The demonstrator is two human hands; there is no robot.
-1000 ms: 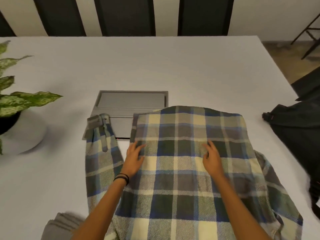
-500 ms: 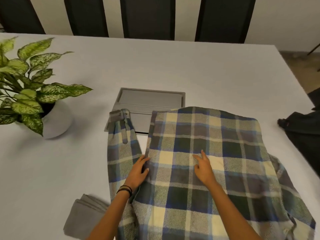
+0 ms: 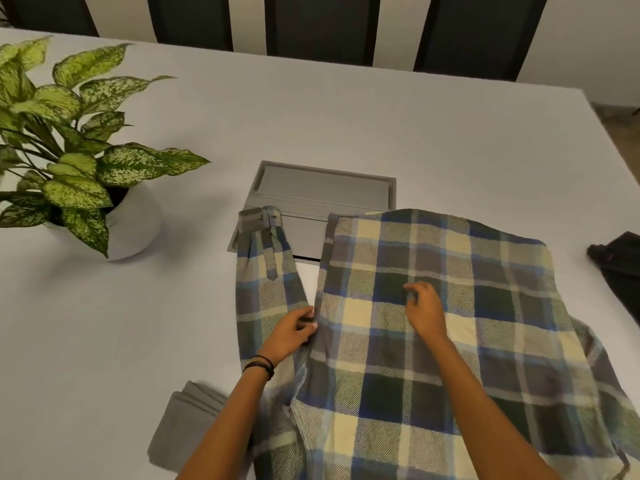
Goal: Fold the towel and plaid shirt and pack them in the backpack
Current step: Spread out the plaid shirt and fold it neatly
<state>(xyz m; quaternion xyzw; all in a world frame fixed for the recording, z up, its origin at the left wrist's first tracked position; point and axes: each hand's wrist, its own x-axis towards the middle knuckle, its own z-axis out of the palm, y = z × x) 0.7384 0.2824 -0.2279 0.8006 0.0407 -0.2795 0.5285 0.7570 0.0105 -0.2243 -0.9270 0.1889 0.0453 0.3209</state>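
The plaid shirt (image 3: 450,341), in blue, green and cream checks, lies spread flat on the white table, back up. Its left sleeve (image 3: 266,289) runs up to a grey cuff beside the body. My left hand (image 3: 292,332) pinches the shirt's left edge, where the sleeve meets the body. On the middle of the shirt rests my right hand (image 3: 424,310), fingers curled and pressing the cloth. A folded grey towel (image 3: 183,427) lies at the lower left, partly under my left forearm. The dark backpack (image 3: 620,271) shows only at the right edge.
A grey rectangular box (image 3: 322,188) sits on the table just beyond the shirt, its near corner covered by the shirt. A potted plant (image 3: 79,161) in a white pot stands at the left. Dark chair backs line the far table edge.
The view has shifted left, bringing the plant and towel further in. My left hand slid to the shirt's left edge and closed on it; my right hand's fingers curled.
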